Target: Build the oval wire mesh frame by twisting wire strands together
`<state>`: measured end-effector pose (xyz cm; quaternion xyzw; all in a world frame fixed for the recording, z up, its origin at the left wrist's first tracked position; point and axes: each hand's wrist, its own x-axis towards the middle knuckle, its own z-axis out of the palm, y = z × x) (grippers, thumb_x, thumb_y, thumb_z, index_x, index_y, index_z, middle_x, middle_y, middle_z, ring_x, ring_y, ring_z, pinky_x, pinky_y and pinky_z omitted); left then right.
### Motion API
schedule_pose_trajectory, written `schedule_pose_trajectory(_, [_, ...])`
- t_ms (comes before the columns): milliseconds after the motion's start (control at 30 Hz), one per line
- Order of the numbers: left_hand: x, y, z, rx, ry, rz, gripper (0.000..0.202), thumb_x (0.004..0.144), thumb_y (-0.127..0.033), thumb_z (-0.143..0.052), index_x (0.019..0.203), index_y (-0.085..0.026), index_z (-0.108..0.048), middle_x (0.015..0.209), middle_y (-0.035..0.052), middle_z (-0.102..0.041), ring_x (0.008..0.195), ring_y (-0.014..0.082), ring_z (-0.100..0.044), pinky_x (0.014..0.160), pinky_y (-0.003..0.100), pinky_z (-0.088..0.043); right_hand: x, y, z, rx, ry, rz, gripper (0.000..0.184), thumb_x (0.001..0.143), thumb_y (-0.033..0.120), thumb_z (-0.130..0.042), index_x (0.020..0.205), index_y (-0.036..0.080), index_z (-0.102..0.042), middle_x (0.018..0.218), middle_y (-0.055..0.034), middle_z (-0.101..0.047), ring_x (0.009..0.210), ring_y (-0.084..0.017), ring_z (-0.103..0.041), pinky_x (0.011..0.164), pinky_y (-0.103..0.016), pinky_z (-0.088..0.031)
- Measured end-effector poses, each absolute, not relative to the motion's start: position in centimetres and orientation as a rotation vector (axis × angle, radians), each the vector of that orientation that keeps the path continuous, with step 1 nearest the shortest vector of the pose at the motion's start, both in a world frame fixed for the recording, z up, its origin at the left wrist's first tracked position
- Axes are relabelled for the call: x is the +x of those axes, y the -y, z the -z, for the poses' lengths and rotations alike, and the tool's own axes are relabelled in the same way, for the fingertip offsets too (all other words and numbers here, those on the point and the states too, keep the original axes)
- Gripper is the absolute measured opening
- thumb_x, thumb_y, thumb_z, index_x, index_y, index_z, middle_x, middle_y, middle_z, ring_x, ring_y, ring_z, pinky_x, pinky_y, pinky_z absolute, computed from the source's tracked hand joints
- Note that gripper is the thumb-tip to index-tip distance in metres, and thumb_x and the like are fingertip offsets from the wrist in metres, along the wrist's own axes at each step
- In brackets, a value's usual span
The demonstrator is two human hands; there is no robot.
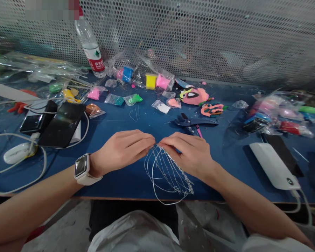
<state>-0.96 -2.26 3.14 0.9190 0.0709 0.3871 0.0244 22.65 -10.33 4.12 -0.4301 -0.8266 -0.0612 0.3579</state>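
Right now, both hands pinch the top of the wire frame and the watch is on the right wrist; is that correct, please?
Not quite: the head view shows the watch on the left wrist. The left hand and right hand do pinch the top of the wire frame.

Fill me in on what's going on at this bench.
A person is working a wire frame with bare hands. The left hand and right hand each have a grip on its top, fingertips nearly meeting, and its lower loops reach past the near edge of the blue table. Scissors and bags of coloured clay lie untouched beyond the hands.
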Motion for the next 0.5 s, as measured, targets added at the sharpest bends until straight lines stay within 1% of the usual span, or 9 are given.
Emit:
schedule_pose_trajectory(100, [-1.0,2.4,-3.3,2.870,-0.222,-1.200,0.013,0.103,-0.013,-0.072,0.116,-0.014,-0.070,0.110,0.0076,-0.083,0.091,0.0179,-0.082,0.086,0.030,-0.069,22.6,10.4,-4.4,-1.077,2.173,0.255,0.014,0.111,0.023,-0.064,0.099,0.021,-0.072,0.084,-0.0007,-0.080,0.072,-0.014,-0.074,0.068,-0.027,-0.055])
schedule_pose_trajectory(200, [-1.2,2.4,-3.6,2.918,-0.180,-1.213,0.014,0.105,-0.014,-0.069,0.118,-0.013,-0.070,0.112,0.0098,-0.084,0.094,0.0194,-0.082,0.087,0.032,-0.070,22.4,10.6,-4.8,-1.076,2.192,0.299,0.013,0.110,0.021,-0.064,0.099,0.020,-0.071,0.083,-0.0011,-0.080,0.071,-0.014,-0.073,0.068,-0.028,-0.055])
schedule_pose_trajectory(300, [-1.4,2.4,-4.0,2.990,-0.110,-1.196,0.016,0.107,-0.010,-0.063,0.122,-0.008,-0.069,0.116,0.0142,-0.083,0.101,0.0227,-0.083,0.092,0.036,-0.071,22.3,10.8,-5.1,-1.104,2.182,0.313,0.015,0.111,0.020,-0.063,0.099,0.019,-0.071,0.084,-0.0004,-0.080,0.072,-0.013,-0.074,0.068,-0.027,-0.056])
schedule_pose_trajectory(367, [-1.4,2.4,-4.1,2.998,-0.085,-1.189,0.017,0.106,-0.008,-0.062,0.121,-0.005,-0.068,0.115,0.0161,-0.083,0.102,0.0243,-0.083,0.092,0.037,-0.071,22.2,10.9,-5.4,-1.106,2.177,0.336,0.016,0.110,0.019,-0.063,0.097,0.018,-0.072,0.082,-0.0002,-0.080,0.071,-0.013,-0.073,0.068,-0.027,-0.055])
schedule_pose_trajectory(500, [-1.3,2.5,-4.0,2.952,-0.139,-1.204,0.015,0.106,-0.012,-0.066,0.119,-0.008,-0.070,0.112,0.0128,-0.083,0.097,0.0228,-0.082,0.089,0.036,-0.071,22.0,11.1,-5.6,-1.113,2.180,0.343,0.016,0.110,0.017,-0.064,0.096,0.017,-0.071,0.082,-0.0004,-0.079,0.070,-0.013,-0.073,0.067,-0.027,-0.055])
